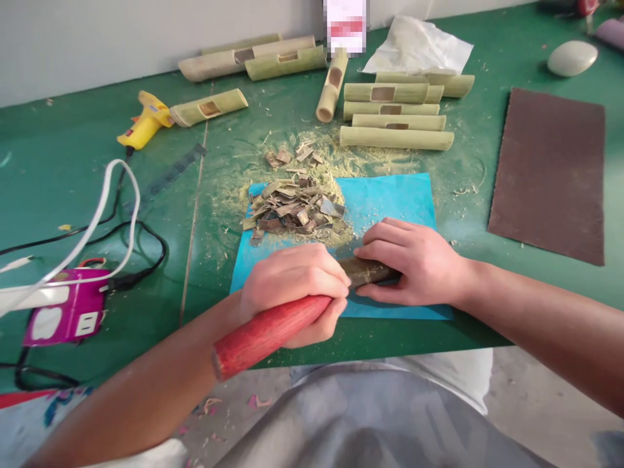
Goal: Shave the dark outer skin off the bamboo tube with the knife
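Observation:
My left hand is wrapped round a red wooden handle, whose butt end points down and left; whatever is at its other end is hidden by my fingers. Just to the right, my right hand grips a dark brown-green tube lying near the front of a blue sheet. The tube's left end meets my left fingertips. Beyond my hands, a heap of cut chips and pale sawdust covers the sheet's left part and spills onto the green table.
Several bamboo pieces with cut openings lie at the back. A yellow glue gun and a purple power adapter with cables are left. A brown board and white oval object sit right. The green table's front edge is near my body.

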`<state>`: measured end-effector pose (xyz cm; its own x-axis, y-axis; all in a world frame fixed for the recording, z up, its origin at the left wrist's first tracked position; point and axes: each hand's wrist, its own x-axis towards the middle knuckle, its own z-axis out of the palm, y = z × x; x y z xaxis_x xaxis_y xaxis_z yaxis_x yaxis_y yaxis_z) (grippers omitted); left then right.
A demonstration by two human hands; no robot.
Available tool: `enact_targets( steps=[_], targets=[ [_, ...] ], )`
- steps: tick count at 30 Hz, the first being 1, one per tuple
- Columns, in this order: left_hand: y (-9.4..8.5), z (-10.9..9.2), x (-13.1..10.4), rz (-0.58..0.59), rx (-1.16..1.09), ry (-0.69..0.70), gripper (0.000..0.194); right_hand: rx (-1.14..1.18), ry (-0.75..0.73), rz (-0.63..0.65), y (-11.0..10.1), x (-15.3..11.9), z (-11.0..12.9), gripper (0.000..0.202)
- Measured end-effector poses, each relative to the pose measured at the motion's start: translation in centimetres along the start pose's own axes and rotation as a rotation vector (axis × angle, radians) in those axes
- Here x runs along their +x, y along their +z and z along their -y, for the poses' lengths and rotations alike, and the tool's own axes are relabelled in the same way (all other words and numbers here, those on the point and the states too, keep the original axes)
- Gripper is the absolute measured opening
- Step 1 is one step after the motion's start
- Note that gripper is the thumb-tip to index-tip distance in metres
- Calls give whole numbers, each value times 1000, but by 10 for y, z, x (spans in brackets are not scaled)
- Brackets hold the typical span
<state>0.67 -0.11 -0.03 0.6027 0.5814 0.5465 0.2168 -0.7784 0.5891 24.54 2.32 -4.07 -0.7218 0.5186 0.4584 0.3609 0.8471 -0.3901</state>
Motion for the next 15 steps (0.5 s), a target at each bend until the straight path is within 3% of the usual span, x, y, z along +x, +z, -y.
enact_targets(
  steps=[10, 15],
  targets=[
    [-2, -1, -7, -73, -22, -16, 15, 15, -8, -6, 1, 0, 0, 33],
    [-1, 1, -8, -158, -40, -113, 8, 13, 1, -2, 0, 1, 1, 31]
  ],
)
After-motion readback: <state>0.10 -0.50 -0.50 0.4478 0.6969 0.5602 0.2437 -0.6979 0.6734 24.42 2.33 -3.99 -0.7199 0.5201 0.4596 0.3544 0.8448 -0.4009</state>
